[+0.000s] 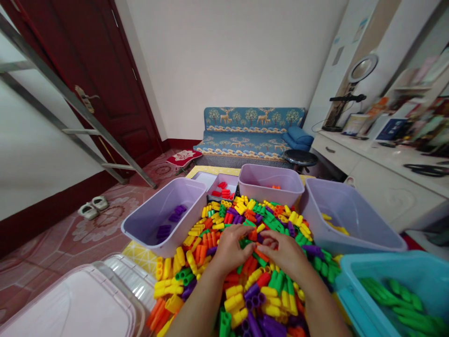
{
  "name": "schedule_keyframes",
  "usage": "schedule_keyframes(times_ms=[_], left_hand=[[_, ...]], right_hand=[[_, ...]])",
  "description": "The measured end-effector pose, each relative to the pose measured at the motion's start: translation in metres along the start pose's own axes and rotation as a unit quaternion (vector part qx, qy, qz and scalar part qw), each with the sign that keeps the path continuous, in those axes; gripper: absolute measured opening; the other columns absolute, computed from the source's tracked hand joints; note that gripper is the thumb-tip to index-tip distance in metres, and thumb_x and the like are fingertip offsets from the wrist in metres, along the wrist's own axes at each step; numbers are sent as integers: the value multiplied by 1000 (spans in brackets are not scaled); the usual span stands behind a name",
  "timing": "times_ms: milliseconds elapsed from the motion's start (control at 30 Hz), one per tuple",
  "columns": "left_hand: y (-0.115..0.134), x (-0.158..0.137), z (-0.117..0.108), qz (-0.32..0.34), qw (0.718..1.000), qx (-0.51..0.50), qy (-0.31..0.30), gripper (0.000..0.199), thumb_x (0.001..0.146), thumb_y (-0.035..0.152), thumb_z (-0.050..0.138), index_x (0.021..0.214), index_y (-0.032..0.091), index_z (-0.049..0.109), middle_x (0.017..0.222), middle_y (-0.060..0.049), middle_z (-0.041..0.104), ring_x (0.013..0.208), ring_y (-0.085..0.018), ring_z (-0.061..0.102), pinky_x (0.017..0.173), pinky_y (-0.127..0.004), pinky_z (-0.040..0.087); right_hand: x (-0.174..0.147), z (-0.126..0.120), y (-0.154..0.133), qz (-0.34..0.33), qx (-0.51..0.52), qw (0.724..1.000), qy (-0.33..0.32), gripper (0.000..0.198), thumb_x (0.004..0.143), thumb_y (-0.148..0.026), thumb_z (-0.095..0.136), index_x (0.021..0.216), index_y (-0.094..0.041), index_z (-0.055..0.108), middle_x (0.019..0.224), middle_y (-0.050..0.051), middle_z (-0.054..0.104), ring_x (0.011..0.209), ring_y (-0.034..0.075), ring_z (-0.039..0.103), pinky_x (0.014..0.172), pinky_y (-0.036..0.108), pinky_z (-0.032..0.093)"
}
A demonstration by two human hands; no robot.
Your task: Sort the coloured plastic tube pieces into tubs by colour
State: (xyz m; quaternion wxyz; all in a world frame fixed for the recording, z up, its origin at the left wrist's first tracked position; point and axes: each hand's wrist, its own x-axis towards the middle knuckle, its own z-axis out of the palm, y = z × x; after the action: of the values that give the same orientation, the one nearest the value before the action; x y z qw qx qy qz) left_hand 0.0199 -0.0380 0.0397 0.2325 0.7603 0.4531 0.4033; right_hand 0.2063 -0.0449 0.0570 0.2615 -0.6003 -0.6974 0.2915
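Note:
A heap of plastic tube-shaped pieces in yellow, orange, red, green and purple covers the middle of the table. Over its centre, my left hand reaches in with thumb and fingers apart, close to a green piece. Its fingertips are beside an orange piece that lies between my hands. My right hand faces it from the other side, fingers loosely curved and spread, the thumb near another orange piece. Neither hand clearly grips a piece, though the fingertips partly hide what they touch.
Around the heap stand a lilac bin with purple pieces, a small tray with red ones, a lilac bin with orange, another with yellow, and a turquoise bin with green. Lids lie at front left.

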Motion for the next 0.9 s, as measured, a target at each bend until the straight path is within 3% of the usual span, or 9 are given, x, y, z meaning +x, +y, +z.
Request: schedule_keyframes(times_ms=[133, 233, 400, 600, 700, 833, 900], left_hand=[[-2, -3, 1, 14, 999, 44, -25, 57, 66, 13, 63, 122, 25, 60, 127, -6, 60, 116, -25, 54, 101, -39, 40], [-2, -2, 1, 11, 997, 65, -37, 64, 66, 14, 61, 129, 25, 55, 140, -7, 50, 122, -27, 49, 104, -42, 37], [2, 0, -1, 17, 995, 76, -61, 56, 68, 14, 62, 123, 26, 60, 118, -3, 65, 106, -25, 56, 96, -41, 42], [-1, 2, 0, 17, 997, 55, -46, 37, 75, 17, 64, 110, 28, 68, 106, -3, 68, 99, -23, 58, 89, -35, 44], [-4, 2, 1, 14, 997, 56, -44, 31, 77, 18, 64, 106, 25, 69, 102, -4, 67, 96, -22, 59, 86, -33, 45], [-5, 2, 2, 14, 997, 60, -41, 30, 76, 17, 65, 105, 25, 69, 101, -4, 66, 96, -22, 59, 86, -33, 45], [-5, 2, 2, 15, 997, 61, -42, 30, 76, 17, 66, 105, 25, 69, 101, -4, 66, 96, -22, 58, 86, -33, 45]], right_hand=[[-5, -2, -8, -27, -80, 995, -46, 50, 64, -30, 70, 114, -23, 67, 87, 3, 71, 74, 21, 63, 63, 29, 46], [-3, 0, -7, -26, -74, 996, -34, 46, 71, -33, 64, 115, -20, 66, 91, 6, 71, 79, 22, 65, 68, 30, 47], [4, 5, 7, -26, -9, 999, 22, 39, 87, -38, 40, 105, -16, 67, 94, 10, 71, 86, 23, 66, 74, 32, 49], [3, 5, 4, -16, 100, 995, 11, 33, 84, -41, 49, 98, -16, 66, 73, 3, 68, 68, 19, 63, 63, 28, 47], [3, 3, 4, -8, 104, 994, 16, 30, 80, -39, 56, 96, -17, 67, 67, 1, 65, 62, 18, 60, 58, 27, 45], [3, -4, 5, 5, 141, 990, 11, 26, 77, -39, 62, 87, -16, 69, 70, 3, 67, 67, 20, 63, 60, 29, 48], [2, -9, -1, 13, 233, 970, 67, 29, 76, -42, 64, 91, -17, 68, 81, 6, 70, 72, 21, 66, 64, 31, 52]])
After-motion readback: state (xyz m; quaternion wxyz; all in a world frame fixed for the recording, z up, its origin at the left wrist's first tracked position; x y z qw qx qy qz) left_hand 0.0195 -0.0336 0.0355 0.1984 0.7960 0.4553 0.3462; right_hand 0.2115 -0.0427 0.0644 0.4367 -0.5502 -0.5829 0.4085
